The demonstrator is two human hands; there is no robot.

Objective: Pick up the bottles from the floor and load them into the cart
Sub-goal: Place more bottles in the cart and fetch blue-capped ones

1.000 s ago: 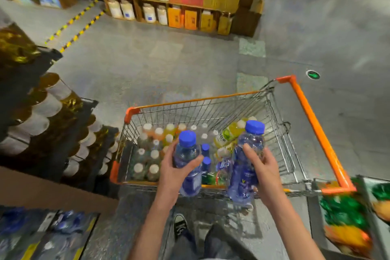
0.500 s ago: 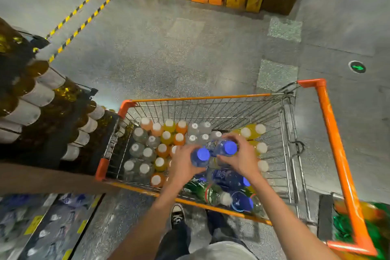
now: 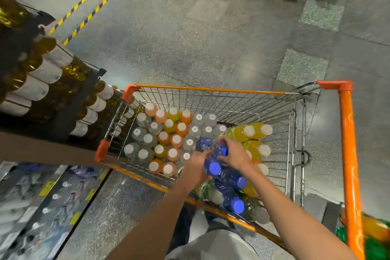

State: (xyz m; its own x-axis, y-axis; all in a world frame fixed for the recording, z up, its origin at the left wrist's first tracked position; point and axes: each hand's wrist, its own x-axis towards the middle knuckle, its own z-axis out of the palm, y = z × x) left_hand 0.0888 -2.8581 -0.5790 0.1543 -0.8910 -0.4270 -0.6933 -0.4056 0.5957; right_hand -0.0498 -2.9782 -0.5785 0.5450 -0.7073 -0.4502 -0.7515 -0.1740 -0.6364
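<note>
Both hands down inside the cart [image 3: 211,89]. Left hand [image 3: 197,167] wrapped on one blue-capped bottle [image 3: 213,167], right hand [image 3: 234,154] clamped on another [image 3: 221,150] just ahead. Full PET: probably heavy, smooth, slightly squashy. Best grip mid-body, below the cap.

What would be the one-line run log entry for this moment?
phase: placing | left hand: holds blue-capped bottle | right hand: holds second blue-capped bottle | both inside cart | released: not yet

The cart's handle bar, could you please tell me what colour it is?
Orange, clearest in the head view: the handle bar.
</note>
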